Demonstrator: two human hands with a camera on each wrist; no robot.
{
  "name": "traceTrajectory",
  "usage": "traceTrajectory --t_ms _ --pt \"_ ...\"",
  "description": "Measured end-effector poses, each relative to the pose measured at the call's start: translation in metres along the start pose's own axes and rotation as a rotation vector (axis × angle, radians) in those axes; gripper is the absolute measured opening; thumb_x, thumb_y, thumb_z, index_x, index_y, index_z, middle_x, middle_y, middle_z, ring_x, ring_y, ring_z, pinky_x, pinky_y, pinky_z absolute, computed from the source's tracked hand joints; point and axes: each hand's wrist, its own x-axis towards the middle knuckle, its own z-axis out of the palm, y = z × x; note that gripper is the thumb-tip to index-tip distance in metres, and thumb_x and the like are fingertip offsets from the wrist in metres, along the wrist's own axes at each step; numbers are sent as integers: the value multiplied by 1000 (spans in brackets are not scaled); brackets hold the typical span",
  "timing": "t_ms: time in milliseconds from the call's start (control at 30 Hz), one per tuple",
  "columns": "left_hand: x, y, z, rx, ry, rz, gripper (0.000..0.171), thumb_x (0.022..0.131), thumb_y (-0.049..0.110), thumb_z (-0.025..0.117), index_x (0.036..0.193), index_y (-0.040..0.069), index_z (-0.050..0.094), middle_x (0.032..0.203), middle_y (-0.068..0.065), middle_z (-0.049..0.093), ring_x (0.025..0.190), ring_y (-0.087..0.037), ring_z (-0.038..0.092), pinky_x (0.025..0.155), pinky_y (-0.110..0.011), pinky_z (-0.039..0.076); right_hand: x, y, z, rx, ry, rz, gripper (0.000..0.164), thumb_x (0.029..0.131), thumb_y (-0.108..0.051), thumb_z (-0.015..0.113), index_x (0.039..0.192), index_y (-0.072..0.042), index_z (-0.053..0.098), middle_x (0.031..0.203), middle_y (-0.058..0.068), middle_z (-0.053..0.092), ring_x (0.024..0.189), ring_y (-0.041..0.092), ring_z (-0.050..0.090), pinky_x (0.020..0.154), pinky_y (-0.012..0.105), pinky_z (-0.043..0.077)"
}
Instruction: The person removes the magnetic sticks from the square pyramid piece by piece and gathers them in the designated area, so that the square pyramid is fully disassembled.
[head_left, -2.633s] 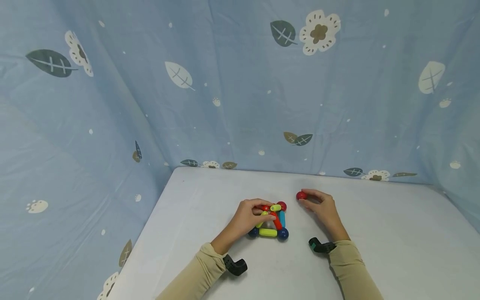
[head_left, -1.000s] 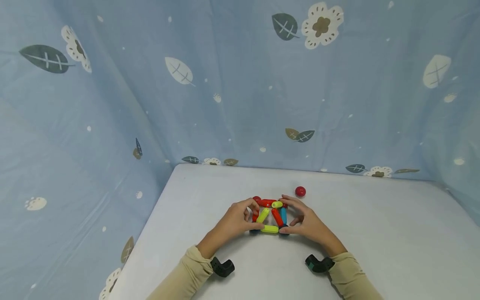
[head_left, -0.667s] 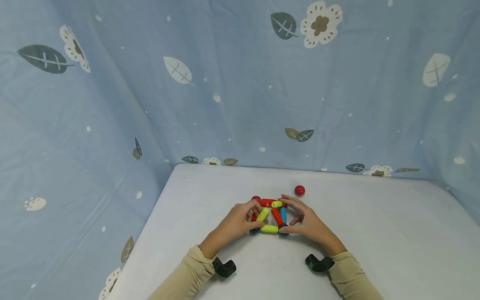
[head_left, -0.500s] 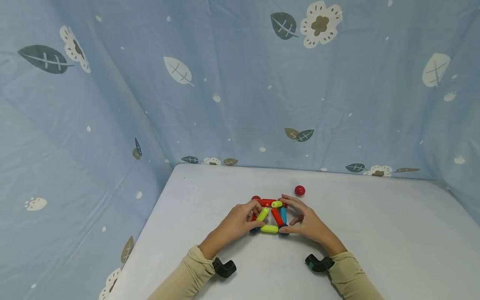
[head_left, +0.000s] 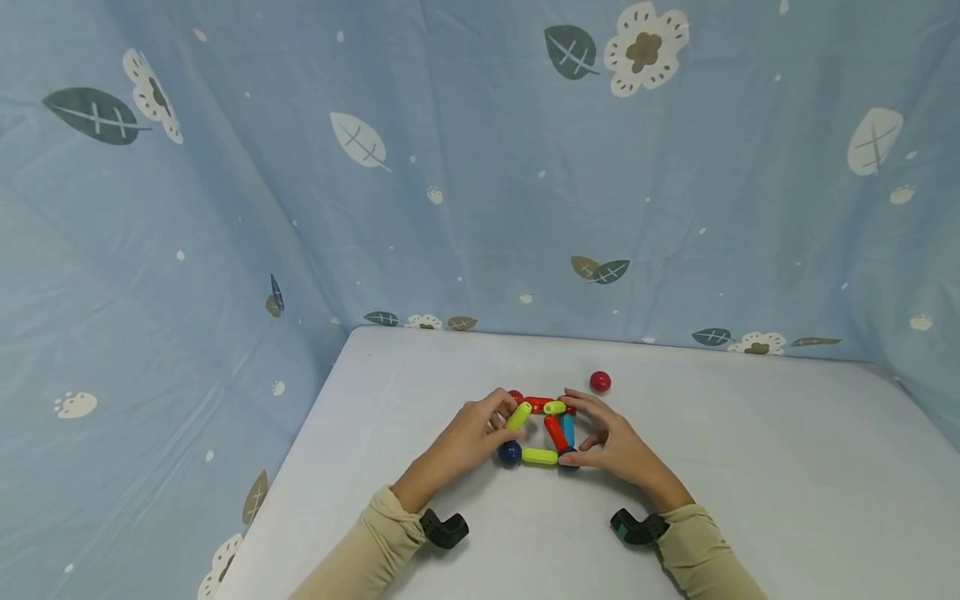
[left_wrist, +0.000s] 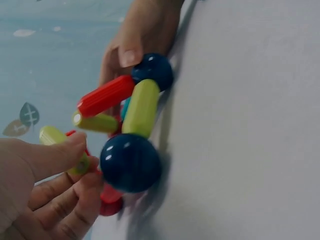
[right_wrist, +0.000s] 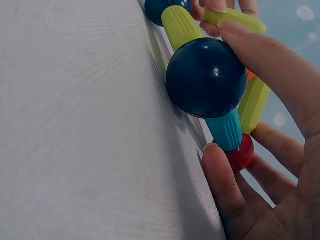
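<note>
A square frame of magnetic rods and balls lies on the table, with a yellow-green rod (head_left: 539, 457) along its near side. My left hand (head_left: 461, 442) pinches another yellow-green rod (left_wrist: 52, 137) between thumb and fingers, just above the near-left navy ball (left_wrist: 131, 162). At the frame's right side, my right hand (head_left: 618, 446) grips it, thumb on the near-right navy ball (right_wrist: 206, 77) and fingers around the far-right red ball (right_wrist: 241, 154). A red rod (left_wrist: 106, 95) slants up from the near-right ball. The left-side rod is mostly hidden by my left hand.
A loose red ball (head_left: 600, 382) lies on the white table (head_left: 787, 467) just beyond the frame. Blue patterned cloth (head_left: 480, 208) hangs behind and at the sides. Each wrist wears a black mount (head_left: 444, 530).
My right hand has let go of the loose red ball and come to the frame's right side. My left hand has raised the pinched yellow-green rod, uncovering the near-left navy ball.
</note>
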Motion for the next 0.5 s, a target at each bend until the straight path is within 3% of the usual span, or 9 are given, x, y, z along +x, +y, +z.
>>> traceTrajectory --t_ms 233,500 --pt "-1 -1 -18 -5 41 -24 20 88 22 83 106 22 73 105 6 76 87 -10 65 75 -26 52 0 -2 0 0 6 20 83 79 -24 91 151 -18 52 165 13 37 132 34 47 76 26 61" --pt "-12 -21 -44 -1 110 -113 19 84 20 86 102 23 81 100 7 77 80 -9 62 68 -25 49 -1 -4 0 0 0 26 81 80 -24 90 151 -17 52 165 16 36 127 37 50 75 26 61"
